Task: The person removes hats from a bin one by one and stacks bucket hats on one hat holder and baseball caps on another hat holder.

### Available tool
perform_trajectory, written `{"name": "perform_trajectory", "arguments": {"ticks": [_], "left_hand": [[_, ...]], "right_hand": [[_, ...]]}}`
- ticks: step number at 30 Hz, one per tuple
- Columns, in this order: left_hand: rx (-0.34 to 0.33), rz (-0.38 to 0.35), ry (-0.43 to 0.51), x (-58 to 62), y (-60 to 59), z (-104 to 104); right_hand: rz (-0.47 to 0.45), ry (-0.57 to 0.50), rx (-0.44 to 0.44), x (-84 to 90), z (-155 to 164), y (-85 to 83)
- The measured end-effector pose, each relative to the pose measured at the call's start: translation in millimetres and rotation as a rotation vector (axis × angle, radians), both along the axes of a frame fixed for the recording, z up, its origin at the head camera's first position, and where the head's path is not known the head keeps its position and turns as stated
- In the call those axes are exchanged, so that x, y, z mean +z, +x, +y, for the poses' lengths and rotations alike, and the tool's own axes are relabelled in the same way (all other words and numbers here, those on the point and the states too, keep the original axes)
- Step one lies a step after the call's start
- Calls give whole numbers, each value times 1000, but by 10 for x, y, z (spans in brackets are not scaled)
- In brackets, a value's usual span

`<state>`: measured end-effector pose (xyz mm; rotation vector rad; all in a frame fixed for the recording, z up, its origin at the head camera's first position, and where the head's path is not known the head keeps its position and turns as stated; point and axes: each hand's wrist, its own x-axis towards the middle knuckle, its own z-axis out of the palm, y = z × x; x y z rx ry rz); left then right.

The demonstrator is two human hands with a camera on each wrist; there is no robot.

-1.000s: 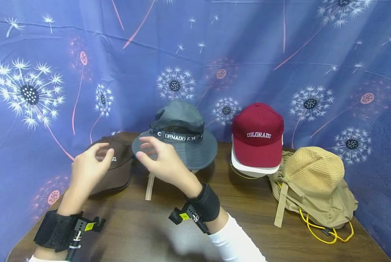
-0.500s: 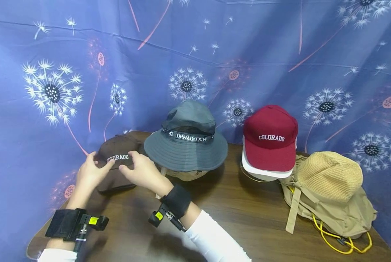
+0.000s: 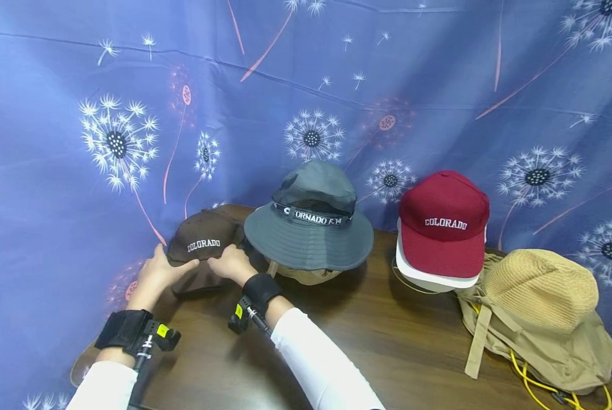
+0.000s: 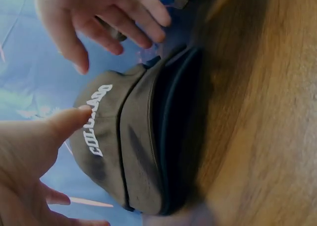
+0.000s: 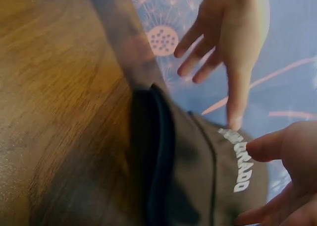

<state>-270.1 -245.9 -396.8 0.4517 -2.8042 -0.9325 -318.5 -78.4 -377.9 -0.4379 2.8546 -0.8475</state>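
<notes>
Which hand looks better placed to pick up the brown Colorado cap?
Probably the left hand: it sits at the brown cap's free outer side, thumb on the crown. The right hand also touches it, but is hemmed in by the grey bucket hat.

Even, bright light falls from above; my arms and the hats throw only soft shadows on the wooden table. My head view is sharp but bends toward its edges. Both wrist views are blurred, and my fingers close to the lens are out of focus.
</notes>
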Motion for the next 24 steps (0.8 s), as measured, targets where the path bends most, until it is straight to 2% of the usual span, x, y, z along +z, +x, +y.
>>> {"name": "perform_trajectory", "arguments": {"ticks": [3, 6, 11, 17, 24], "left_hand": [[-39, -47, 69, -14, -33, 27], [-63, -98, 142, -47, -42, 50], [-35, -159, 187, -115, -27, 30], [16, -126, 202, -145, -1, -3], [34, -107, 99, -201, 39, -39]], "right_hand": [[-29, -62, -27, -101, 55, -92], [-51, -177, -58, -191, 97, -129], [-75, -332, -100, -283, 86, -133], [-40, -341, -84, -312, 50, -160], [-54, -352, -93, -402, 0, -179]]}}
